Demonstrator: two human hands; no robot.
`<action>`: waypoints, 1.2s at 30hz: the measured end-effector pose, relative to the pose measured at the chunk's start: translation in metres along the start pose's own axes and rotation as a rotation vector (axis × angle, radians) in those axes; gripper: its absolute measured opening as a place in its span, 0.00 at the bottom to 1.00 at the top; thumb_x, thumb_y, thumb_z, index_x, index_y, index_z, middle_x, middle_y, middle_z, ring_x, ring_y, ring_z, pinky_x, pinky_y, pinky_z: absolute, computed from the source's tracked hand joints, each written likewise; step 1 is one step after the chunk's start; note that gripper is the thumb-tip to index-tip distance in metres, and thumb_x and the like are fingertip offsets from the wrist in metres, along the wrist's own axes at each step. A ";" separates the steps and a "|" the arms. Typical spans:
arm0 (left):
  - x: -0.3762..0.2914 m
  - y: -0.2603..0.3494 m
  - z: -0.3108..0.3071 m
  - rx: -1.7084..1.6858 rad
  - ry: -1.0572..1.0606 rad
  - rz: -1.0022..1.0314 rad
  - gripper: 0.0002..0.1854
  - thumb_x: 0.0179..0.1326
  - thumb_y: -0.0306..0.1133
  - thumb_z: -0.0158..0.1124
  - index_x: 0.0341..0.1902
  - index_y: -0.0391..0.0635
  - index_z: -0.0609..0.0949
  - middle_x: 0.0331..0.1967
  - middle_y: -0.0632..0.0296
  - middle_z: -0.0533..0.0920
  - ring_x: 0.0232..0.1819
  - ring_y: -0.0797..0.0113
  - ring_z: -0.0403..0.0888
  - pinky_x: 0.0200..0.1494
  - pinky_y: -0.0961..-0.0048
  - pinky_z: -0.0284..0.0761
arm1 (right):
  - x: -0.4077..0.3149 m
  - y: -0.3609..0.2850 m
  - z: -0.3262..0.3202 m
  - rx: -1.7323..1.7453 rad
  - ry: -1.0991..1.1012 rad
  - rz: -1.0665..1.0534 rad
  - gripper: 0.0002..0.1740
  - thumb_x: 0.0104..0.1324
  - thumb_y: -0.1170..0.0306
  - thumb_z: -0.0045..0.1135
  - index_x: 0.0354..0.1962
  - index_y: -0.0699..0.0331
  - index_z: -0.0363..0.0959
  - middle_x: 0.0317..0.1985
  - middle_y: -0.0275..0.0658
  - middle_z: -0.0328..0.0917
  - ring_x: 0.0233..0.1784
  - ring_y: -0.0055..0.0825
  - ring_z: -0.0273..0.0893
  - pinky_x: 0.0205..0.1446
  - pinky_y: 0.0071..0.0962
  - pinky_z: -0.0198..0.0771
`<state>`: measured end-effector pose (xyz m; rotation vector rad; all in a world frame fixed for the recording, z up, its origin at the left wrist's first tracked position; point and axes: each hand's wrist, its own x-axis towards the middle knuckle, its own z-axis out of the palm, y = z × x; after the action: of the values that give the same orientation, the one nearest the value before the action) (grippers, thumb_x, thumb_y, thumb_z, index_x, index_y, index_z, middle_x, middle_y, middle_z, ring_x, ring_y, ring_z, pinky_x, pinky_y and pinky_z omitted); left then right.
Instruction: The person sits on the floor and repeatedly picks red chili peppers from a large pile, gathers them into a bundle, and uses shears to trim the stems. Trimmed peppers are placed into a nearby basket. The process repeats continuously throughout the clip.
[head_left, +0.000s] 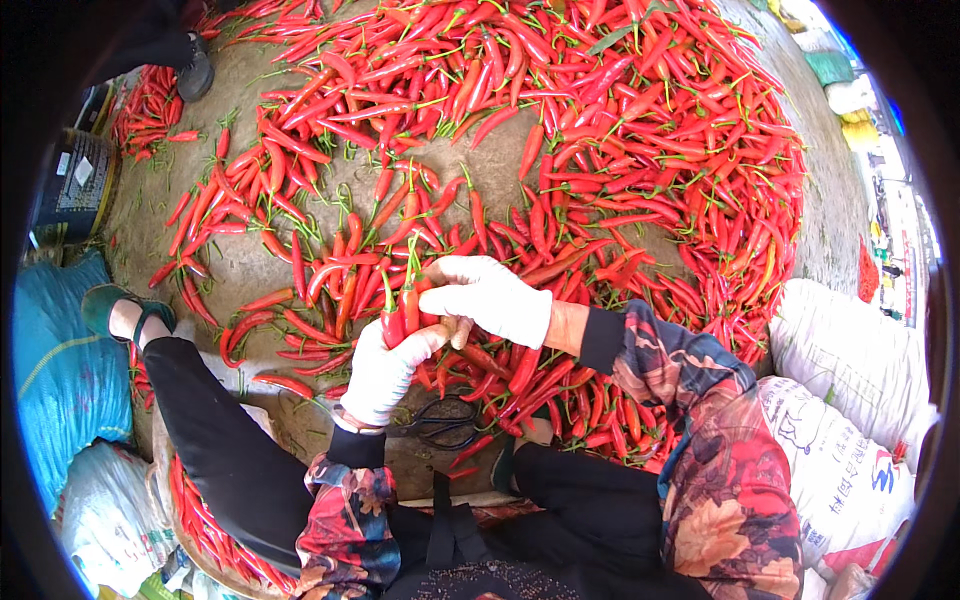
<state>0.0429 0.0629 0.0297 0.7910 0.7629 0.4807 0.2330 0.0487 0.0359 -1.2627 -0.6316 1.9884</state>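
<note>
My left hand (382, 373), in a white glove, is closed around a few red chili peppers (400, 313) whose green stems point up and away from me. My right hand (491, 298), gloved in white too, meets it from the right, its fingers and thumb pinching at the top of this bunch. The lower ends of the held peppers are hidden in the left palm. Beneath both hands spreads a wide heap of red chili peppers (660, 150) with green stems, lying on a concrete floor. Black-handled scissors (444, 421) lie on the floor just below my hands.
A blue woven sack (67, 352) and a whitish plastic bag (116, 510) stand at left. Beside my left leg, a basket holds more red peppers (217, 536). White printed sacks (832, 457) sit at right. Another person's dark shoe (196, 69) is at upper left, near dark buckets (75, 180).
</note>
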 end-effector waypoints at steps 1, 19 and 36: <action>0.001 0.004 0.003 0.043 0.029 0.003 0.14 0.58 0.25 0.64 0.48 0.39 0.80 0.39 0.69 0.81 0.39 0.78 0.75 0.43 0.79 0.71 | -0.001 0.000 -0.002 -0.022 -0.018 -0.043 0.21 0.66 0.67 0.59 0.52 0.69 0.70 0.34 0.38 0.79 0.27 0.22 0.77 0.25 0.22 0.74; 0.041 -0.001 0.019 0.177 0.210 0.051 0.13 0.56 0.27 0.68 0.46 0.37 0.82 0.39 0.64 0.84 0.42 0.75 0.79 0.49 0.74 0.74 | 0.100 -0.064 -0.162 -1.503 1.033 0.175 0.30 0.63 0.59 0.52 0.55 0.73 0.60 0.43 0.53 0.78 0.43 0.48 0.82 0.43 0.47 0.76; 0.029 -0.005 0.030 -0.288 0.036 -0.036 0.20 0.58 0.26 0.61 0.56 0.39 0.76 0.41 0.60 0.83 0.38 0.67 0.83 0.42 0.70 0.79 | -0.014 -0.001 -0.030 -0.250 0.026 -0.164 0.15 0.65 0.69 0.53 0.49 0.63 0.71 0.31 0.35 0.77 0.28 0.23 0.75 0.32 0.25 0.74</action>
<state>0.0851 0.0648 0.0270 0.5011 0.7206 0.5596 0.2649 0.0396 0.0326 -1.3331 -0.9629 1.7976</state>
